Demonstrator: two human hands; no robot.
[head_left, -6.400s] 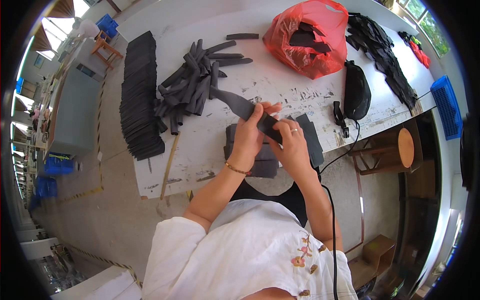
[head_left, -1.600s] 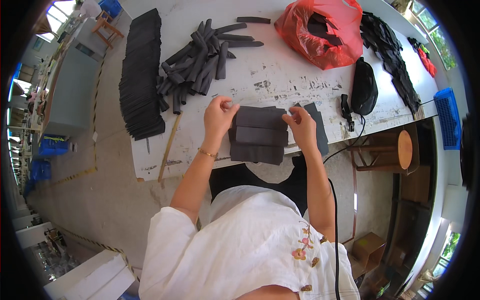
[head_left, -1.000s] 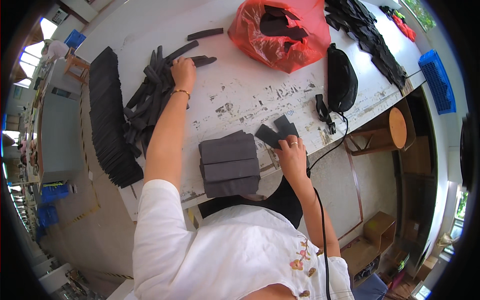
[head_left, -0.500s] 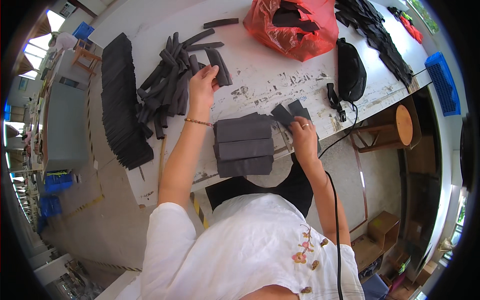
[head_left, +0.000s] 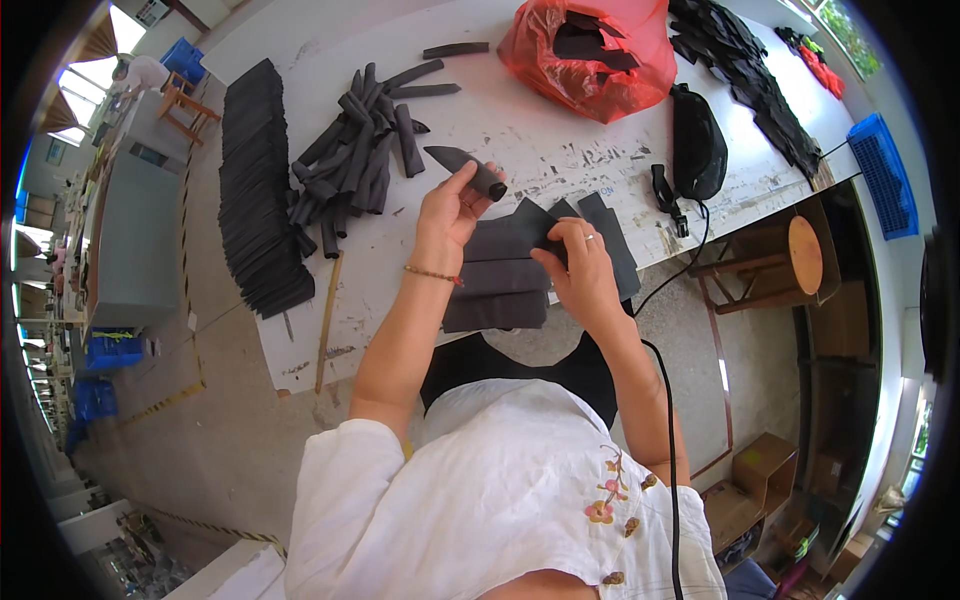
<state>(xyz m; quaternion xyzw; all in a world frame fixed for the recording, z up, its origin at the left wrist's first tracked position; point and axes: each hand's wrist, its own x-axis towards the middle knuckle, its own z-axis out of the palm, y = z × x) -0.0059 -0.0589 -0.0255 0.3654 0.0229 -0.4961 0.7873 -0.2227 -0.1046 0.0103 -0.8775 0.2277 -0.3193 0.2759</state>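
My left hand is closed on a dark grey fabric tube, its pointed end tilted up to the left. To its right, my right hand pinches a flat dark fabric piece over the far right part of a stack of folded dark fabric pieces. Its fingertips partly hide that piece. More flat dark pieces lie on the table just beyond and right of this hand.
On the white table, a heap of rolled dark strips lies beside a long overlapping row. Toward the back are a red plastic bag and a black mesh pouch with a cable. A wooden stool stands right.
My left hand has come right and nearer with its fabric, now showing as a tilted tube. My right hand has shifted left, bringing a flat piece over the stack.
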